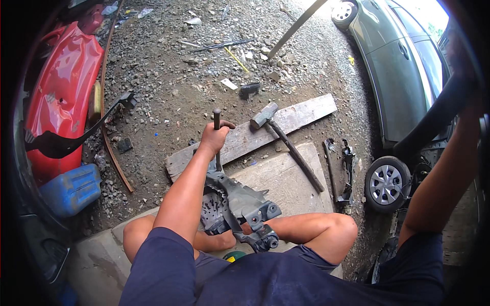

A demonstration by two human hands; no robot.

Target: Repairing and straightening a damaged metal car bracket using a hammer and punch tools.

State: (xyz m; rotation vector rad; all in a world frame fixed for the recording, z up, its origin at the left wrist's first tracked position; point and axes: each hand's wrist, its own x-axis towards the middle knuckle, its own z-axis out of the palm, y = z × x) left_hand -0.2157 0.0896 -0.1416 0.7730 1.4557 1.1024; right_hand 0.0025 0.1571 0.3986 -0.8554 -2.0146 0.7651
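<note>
My left hand [215,136] is closed round an upright, chisel-like steel bar [217,118], one finger sticking out to the right. The bar's lower end meets the far end of a grey metal car bracket [245,201]; its tip cannot be made out. That bracket, bent and with bolt holes, lies between my legs, near my bare foot [222,240]. A sledgehammer [293,145] rests with its head on a wooden plank [306,113] and its handle on the concrete slab [270,178]. My raised right hand [459,56] is at the dim right rim, its fingers unclear.
A green-grey car [398,66] and a wheel [388,183] stand to the right, beside dark scrap parts [348,171]. On the left are a red car panel [64,97], a blue jerrycan [71,189] and a black strip [66,143]. A post [296,28] rises from the gravel.
</note>
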